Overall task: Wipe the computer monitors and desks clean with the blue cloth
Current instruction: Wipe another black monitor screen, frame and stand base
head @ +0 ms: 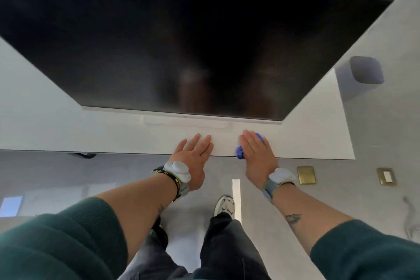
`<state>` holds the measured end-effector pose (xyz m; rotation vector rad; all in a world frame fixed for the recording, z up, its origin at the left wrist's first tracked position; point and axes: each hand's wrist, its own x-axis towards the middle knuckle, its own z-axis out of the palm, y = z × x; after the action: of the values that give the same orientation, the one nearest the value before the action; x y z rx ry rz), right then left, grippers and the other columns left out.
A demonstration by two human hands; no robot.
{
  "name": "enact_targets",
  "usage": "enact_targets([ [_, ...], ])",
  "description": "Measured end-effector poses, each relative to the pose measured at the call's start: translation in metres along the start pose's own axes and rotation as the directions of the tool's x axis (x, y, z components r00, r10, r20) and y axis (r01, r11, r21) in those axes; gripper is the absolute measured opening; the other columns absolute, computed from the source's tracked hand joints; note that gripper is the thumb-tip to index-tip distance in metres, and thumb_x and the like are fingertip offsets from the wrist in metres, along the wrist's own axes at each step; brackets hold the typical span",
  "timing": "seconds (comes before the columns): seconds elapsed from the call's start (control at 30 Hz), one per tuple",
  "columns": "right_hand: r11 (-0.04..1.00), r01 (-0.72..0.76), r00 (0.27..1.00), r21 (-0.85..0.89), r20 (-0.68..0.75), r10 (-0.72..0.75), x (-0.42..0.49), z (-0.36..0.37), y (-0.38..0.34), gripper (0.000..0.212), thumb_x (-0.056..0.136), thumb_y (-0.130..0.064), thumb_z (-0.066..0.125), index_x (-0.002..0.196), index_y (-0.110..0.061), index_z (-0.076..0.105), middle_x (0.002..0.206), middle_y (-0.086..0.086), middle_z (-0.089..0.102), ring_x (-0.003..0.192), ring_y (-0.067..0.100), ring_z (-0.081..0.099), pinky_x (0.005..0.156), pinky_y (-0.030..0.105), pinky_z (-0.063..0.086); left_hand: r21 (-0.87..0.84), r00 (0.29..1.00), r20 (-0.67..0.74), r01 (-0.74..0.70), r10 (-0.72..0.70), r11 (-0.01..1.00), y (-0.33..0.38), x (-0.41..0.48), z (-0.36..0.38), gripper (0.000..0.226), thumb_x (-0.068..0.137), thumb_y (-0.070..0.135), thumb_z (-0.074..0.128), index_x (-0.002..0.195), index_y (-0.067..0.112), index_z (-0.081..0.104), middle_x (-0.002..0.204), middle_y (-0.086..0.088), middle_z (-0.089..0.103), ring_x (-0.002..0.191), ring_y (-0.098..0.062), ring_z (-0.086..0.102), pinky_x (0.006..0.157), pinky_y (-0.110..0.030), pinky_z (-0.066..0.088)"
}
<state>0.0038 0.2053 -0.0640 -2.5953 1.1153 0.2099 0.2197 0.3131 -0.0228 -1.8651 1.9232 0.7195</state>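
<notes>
Straight fingers of the right hand, held close together, press flat on a bunched blue cloth at the front edge of a white bench. The cloth lies under the palm and shows only past the fingertips and beside the thumb. Just to the left, and apart from the cloth, the left hand rests palm down on the bench, its fingers straight and nearly touching one another, holding nothing. Both wrists carry a grey strapped device, and dark green sleeves are pushed up the forearms. Directly beyond the hands a large dark monitor stands on the bench, its screen off and faintly reflecting the two arms. A dark grey rounded box sits past the monitor's right side. Below the bench edge, on the grey floor, are two brass floor plates to the right and the person's white shoe and dark trousers.
</notes>
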Motion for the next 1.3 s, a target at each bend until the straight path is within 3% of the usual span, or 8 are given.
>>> enact_targets([
  [0.23, 0.817, -0.497, 0.815, 0.293, -0.166, 0.556, -0.026, -0.059, 0.100, 0.039, 0.073, 0.012, 0.047, 0.105, -0.009, 0.055, 0.111, 0.007, 0.058, 0.102, 0.027, 0.054, 0.079, 0.028, 0.038, -0.024, 1.000, -0.005, 0.007, -0.007, 1.000, 0.041, 0.015, -0.040, 0.064, 0.097, 0.021, 0.037, 0.158, 0.025, 0.020, 0.165, 0.007, 0.017, 0.150, -0.022, 0.020, 0.122, -0.039, 0.019],
  [0.33, 0.932, -0.147, 0.944, 0.330, -0.235, 0.232, -0.007, -0.045, 0.027, 0.022, 0.083, 0.002, 0.045, 0.095, -0.014, 0.054, 0.095, -0.003, 0.060, 0.088, 0.006, 0.053, 0.077, 0.024, 0.042, -0.085, 0.998, -0.044, 0.045, -0.049, 0.995, 0.047, 0.012, -0.048, 0.066, 0.093, 0.019, 0.041, 0.156, 0.020, 0.022, 0.160, 0.005, 0.026, 0.142, -0.021, 0.031, 0.118, -0.036, 0.025],
  [0.43, 0.989, 0.121, 0.984, 0.080, -0.139, -0.110, -0.002, -0.010, -0.003, 0.046, 0.093, -0.026, 0.039, 0.131, -0.008, 0.057, 0.142, 0.009, 0.053, 0.135, 0.026, 0.046, 0.113, 0.047, 0.036, -0.054, 0.993, -0.063, 0.099, -0.102, 0.994, 0.041, 0.008, -0.049, 0.050, 0.091, 0.023, 0.044, 0.140, 0.017, 0.047, 0.162, 0.004, 0.022, 0.145, -0.020, 0.027, 0.117, -0.033, 0.023],
  [0.57, 0.996, -0.063, 0.994, -0.065, -0.099, 0.057, -0.027, -0.017, 0.053, 0.062, 0.097, -0.018, 0.046, 0.155, -0.010, 0.027, 0.164, 0.008, 0.018, 0.153, 0.026, 0.005, 0.121, 0.032, 0.005, -0.035, 0.990, 0.014, 0.143, -0.143, 0.989, 0.035, -0.015, -0.069, 0.047, 0.095, 0.021, 0.036, 0.141, 0.027, 0.045, 0.137, 0.005, 0.052, 0.124, -0.021, 0.046, 0.106, -0.033, 0.035],
  [0.7, 0.940, -0.236, 0.954, 0.245, -0.125, 0.272, -0.039, -0.070, 0.023, 0.031, 0.094, -0.009, 0.048, 0.124, -0.015, 0.052, 0.126, -0.007, 0.058, 0.103, 0.009, 0.059, 0.084, 0.024, 0.044, -0.010, 0.989, 0.039, 0.143, -0.142, 0.990, 0.029, -0.044, -0.100, 0.048, 0.099, 0.025, 0.036, 0.147, 0.031, 0.037, 0.142, 0.006, 0.046, 0.125, -0.023, 0.048, 0.087, -0.033, 0.039],
  [0.9, 0.961, 0.135, 0.538, 0.242, -0.832, 0.134, -0.042, -0.156, -0.063, 0.019, 0.084, 0.005, 0.065, 0.096, -0.008, 0.060, 0.100, -0.005, 0.056, 0.083, 0.010, 0.051, 0.073, 0.018, 0.042, 0.043, 0.994, -0.034, 0.102, -0.101, 0.994, 0.023, -0.069, -0.133, 0.046, 0.100, 0.023, 0.037, 0.144, 0.034, 0.044, 0.146, 0.014, 0.042, 0.132, -0.020, 0.048, 0.092, -0.038, 0.046],
  [1.1, 0.988, 0.137, 0.178, 0.072, -0.983, 0.047, -0.015, -0.249, -0.101, 0.006, 0.088, -0.004, 0.064, 0.092, -0.001, 0.061, 0.093, 0.010, 0.060, 0.084, 0.023, 0.049, 0.076, 0.024, 0.036, 0.071, 0.979, -0.204, 0.032, -0.017, 0.997, -0.002, -0.098, -0.160, 0.049, 0.099, 0.016, 0.041, 0.146, 0.029, 0.045, 0.144, 0.009, 0.045, 0.121, -0.024, 0.055, 0.094, -0.036, 0.051],
  [1.3, 0.971, -0.145, 0.782, 0.191, -0.578, 0.231, -0.011, -0.154, -0.084, 0.015, 0.085, -0.003, 0.060, 0.094, -0.015, 0.059, 0.100, 0.003, 0.055, 0.088, 0.031, 0.055, 0.071, 0.032, 0.042, 0.088, 0.972, -0.232, 0.048, -0.027, 0.995, -0.018, -0.110, -0.163, 0.053, 0.098, 0.014, 0.039, 0.147, 0.032, 0.043, 0.146, 0.009, 0.044, 0.123, -0.024, 0.053, 0.098, -0.035, 0.047],
])
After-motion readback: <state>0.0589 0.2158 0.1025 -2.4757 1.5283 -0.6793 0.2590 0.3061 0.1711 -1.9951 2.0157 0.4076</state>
